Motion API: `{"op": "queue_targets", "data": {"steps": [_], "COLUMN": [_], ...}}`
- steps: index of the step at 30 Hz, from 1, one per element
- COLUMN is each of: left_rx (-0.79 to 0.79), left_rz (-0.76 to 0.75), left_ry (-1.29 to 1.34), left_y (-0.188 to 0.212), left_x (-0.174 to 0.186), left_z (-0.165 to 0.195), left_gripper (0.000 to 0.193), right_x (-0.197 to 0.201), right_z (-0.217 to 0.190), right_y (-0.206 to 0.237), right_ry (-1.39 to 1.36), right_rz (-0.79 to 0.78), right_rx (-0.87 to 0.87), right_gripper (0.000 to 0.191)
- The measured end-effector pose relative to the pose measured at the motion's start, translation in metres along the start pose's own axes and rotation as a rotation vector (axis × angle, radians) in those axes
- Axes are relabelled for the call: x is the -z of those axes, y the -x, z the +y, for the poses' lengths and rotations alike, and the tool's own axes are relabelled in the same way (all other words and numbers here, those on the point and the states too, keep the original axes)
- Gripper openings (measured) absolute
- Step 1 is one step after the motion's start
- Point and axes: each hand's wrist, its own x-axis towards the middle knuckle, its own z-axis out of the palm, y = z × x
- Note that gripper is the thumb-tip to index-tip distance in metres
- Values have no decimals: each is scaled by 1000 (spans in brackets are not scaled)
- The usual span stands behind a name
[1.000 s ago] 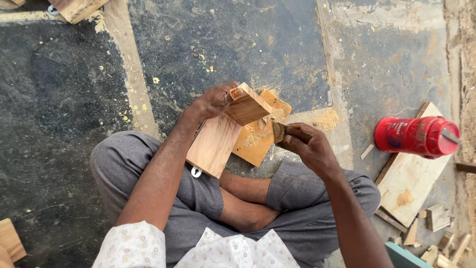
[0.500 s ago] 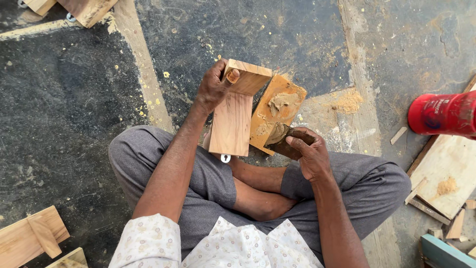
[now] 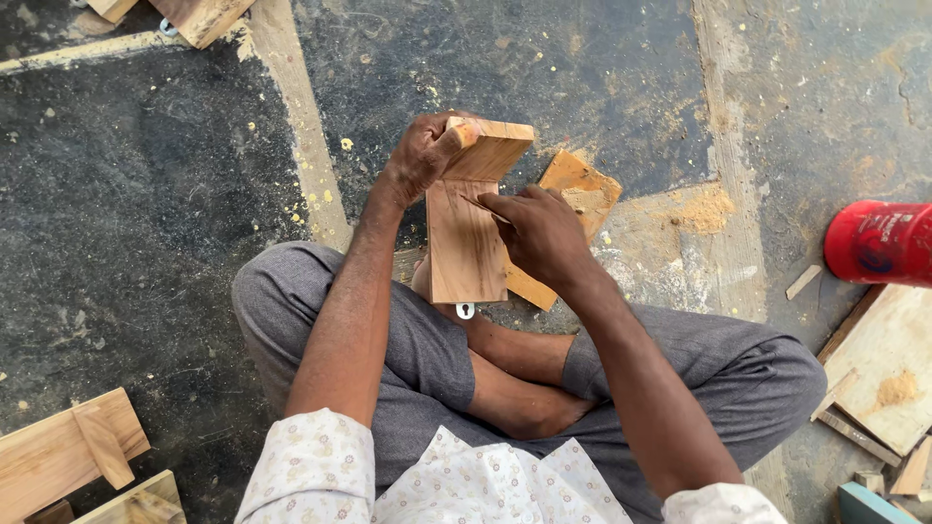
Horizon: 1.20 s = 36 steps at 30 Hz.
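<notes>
Beyond the L-shaped wooden piece (image 3: 473,218), the dark floor (image 3: 582,68) lies open on the far side. To the right, a red container (image 3: 879,243) and a pale board (image 3: 883,374) with offcuts crowd the way. Near left, wooden pieces (image 3: 73,451) block the corner; more wooden blocks (image 3: 189,15) sit far left. The crossed legs (image 3: 408,340) close off the near side.

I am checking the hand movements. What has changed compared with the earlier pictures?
The right hand came up from the sawdust-covered board on the floor onto the face of the wooden piece. The left hand still grips its top block. The person stays seated cross-legged.
</notes>
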Motion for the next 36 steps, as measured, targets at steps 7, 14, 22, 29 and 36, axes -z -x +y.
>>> {"op": "queue_targets", "data": {"steps": [7, 14, 22, 29, 36], "left_rx": [-50, 15, 82, 110, 40], "left_rz": [8, -52, -143, -119, -161], "left_ry": [-13, 15, 80, 65, -24], "left_y": [-9, -6, -19, -22, -28], "left_x": [4, 9, 6, 7, 5], "left_z": [9, 15, 14, 15, 19], "left_gripper": [58, 60, 49, 48, 44], "right_x": [-41, -2, 14, -1, 34], "right_z": [-18, -22, -5, 3, 8], "right_y": [-40, -20, -60, -67, -66], "right_ry": [367, 299, 107, 333, 309], "right_rz": [149, -248, -141, -325, -380], "right_rx": [368, 274, 555, 586, 715], "right_gripper": [30, 38, 40, 59, 61]}}
